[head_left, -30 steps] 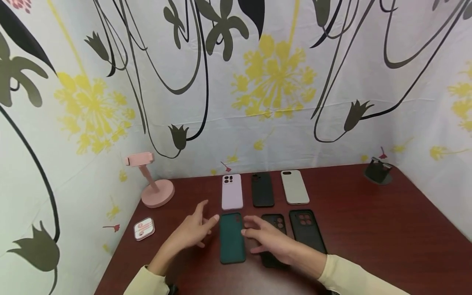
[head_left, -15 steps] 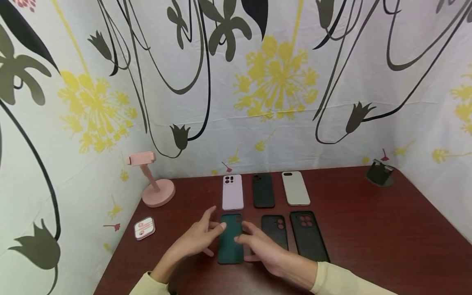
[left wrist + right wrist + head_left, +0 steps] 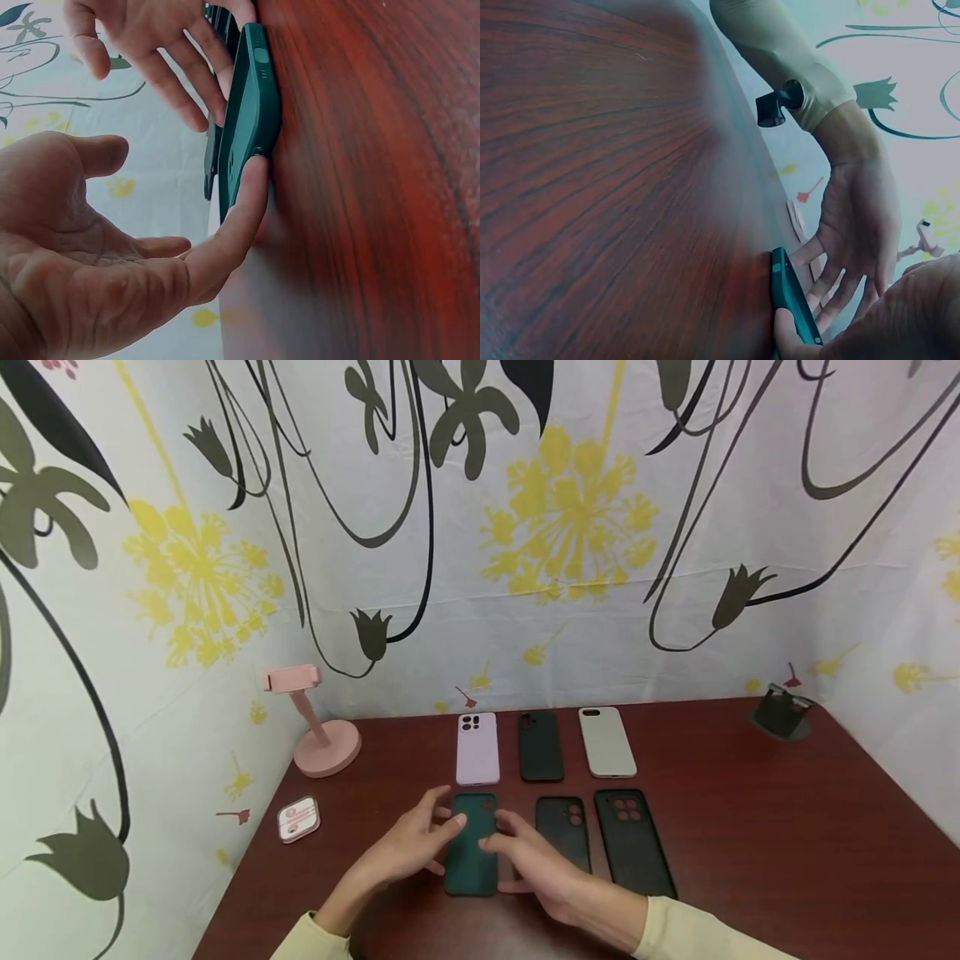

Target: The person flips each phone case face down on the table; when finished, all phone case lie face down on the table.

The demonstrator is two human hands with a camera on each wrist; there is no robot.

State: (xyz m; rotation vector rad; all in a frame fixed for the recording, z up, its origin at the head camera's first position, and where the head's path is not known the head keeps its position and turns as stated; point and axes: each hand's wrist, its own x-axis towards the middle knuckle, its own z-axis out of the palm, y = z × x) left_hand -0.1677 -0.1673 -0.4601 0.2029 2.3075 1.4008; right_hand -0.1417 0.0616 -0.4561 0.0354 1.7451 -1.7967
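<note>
A dark green phone case (image 3: 472, 856) lies flat with its hollow side up, nearest the front among several cases. At its left edge is my left hand (image 3: 414, 839); in the left wrist view its extended little finger (image 3: 251, 187) touches the case's side (image 3: 266, 90). My right hand (image 3: 536, 864) stands on the opposite side, thumb over the case, little finger at its lower right edge. Its fingers look mostly straight in the left wrist view. In the right wrist view, a finger (image 3: 786, 330) of that hand lies against the case's rim (image 3: 780, 274).
Two black cases (image 3: 562, 827) (image 3: 636, 839) lie right of the green one, the nearer partly behind my right hand. Behind are a lilac case (image 3: 477, 747), a dark case (image 3: 540, 745) and a pale one (image 3: 607, 742). A pink stand (image 3: 327, 747), a small square box (image 3: 298, 819) and a dark holder (image 3: 782, 712) stand farther out.
Both hands have moved inward to the green case, the right hand leftward from over the black case. In the last half second the left hand has come slightly closer.
</note>
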